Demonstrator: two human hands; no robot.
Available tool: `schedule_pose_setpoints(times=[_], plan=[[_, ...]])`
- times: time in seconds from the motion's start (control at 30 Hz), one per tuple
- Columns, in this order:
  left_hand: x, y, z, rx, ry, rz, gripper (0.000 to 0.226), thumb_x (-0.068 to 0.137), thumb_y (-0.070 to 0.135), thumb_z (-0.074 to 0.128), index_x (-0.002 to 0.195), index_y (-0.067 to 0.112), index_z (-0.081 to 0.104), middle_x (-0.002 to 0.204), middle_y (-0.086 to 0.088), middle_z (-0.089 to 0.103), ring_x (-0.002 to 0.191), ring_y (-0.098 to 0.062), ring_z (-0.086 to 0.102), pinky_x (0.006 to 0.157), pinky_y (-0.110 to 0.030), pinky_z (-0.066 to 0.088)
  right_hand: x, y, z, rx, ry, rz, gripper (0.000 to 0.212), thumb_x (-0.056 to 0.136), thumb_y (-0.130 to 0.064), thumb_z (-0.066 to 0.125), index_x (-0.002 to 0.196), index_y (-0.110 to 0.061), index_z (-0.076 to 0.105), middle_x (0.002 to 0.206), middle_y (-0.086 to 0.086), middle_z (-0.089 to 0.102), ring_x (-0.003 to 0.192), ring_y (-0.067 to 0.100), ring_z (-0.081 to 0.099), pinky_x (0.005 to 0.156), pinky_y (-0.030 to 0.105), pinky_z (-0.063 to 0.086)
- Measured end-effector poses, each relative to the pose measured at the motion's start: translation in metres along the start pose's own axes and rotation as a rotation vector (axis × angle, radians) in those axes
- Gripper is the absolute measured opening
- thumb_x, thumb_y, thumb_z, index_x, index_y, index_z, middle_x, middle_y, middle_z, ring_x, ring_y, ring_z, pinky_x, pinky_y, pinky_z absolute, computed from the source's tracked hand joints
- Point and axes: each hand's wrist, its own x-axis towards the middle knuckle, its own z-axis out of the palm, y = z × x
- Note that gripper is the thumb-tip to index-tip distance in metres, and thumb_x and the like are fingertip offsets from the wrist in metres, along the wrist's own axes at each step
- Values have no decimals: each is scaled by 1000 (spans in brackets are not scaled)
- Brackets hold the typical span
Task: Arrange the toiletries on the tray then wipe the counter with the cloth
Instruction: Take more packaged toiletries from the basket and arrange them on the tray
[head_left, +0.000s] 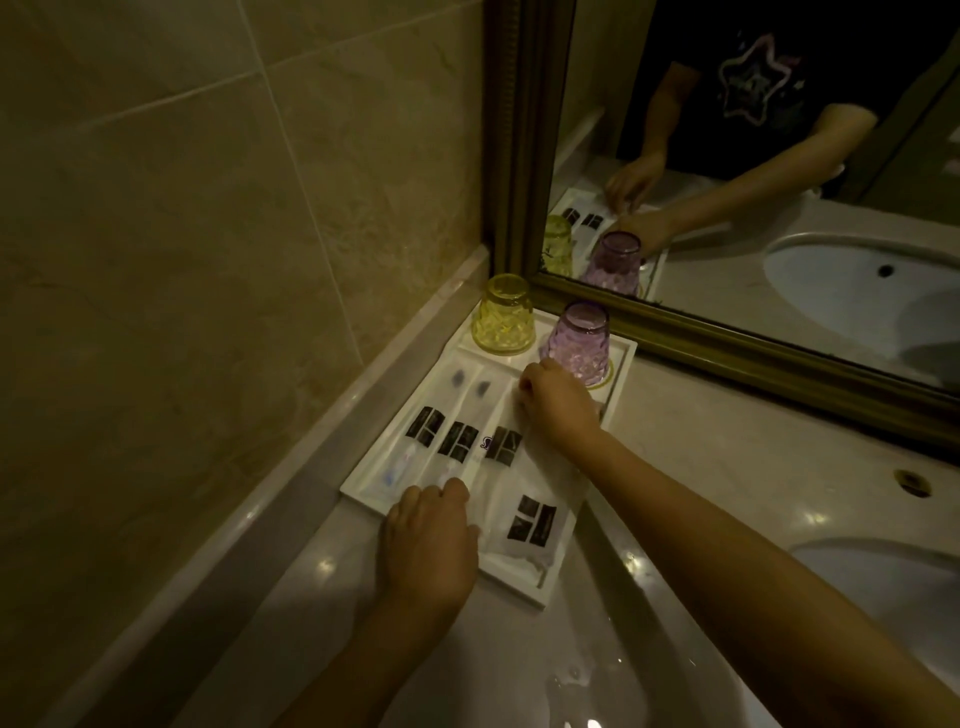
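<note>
2 hands are on the white tray in the counter corner, well apart from each other. Your right hand curls its fingers onto the far end of the slim packet, pinching it, right by the upturned purple glass. Your left hand sits knuckles-up on the near rim by 2 toothbrush packets; fingertips are hidden, so can't tell if it's gripping anything. An upturned yellow glass is at the back, and a bigger pouch lies near right.
</note>
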Motion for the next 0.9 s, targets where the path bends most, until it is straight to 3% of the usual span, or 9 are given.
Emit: schedule_pose_setpoints(times=[0.33,0.5,0.7,0.8,0.9], plan=[[2,-1,-6,-23,20,-55,24,86,24,60,109,24,54,99,0,62,94,-16,54,82,-30,48,-3,-3,5,135,69,12,15,84,0,53,98,1,60,105,19,57,93,31,53,80,40,46],[2,-7,-8,-53,40,-79,23,85,26,61,107,26,54,95,1,60,82,-10,45,75,-26,45,1,-7,3,164,85,5,18,90,-5,47,101,2,60,108,20,57,95,32,54,83,41,46],[2,-10,-8,-51,25,-44,31,83,32,62,112,26,51,100,1,63,99,-15,52,80,-27,45,-2,-4,8,56,55,-5,23,93,-12,46,110,-1,58,114,18,53,97,31,53,83,38,47],[1,-11,-7,-2,75,32,37,84,35,60,118,28,49,112,3,56,109,-15,47,90,-29,43,-6,0,7,2,52,-44,28,94,-17,44,114,-2,56,116,17,52,99,29,51,82,36,45],[1,-8,-6,-10,67,109,34,86,35,57,118,31,50,115,6,52,109,-13,43,90,-26,38,-8,2,3,-40,81,-94,31,91,-19,49,118,-5,53,119,15,51,103,28,50,83,37,46]])
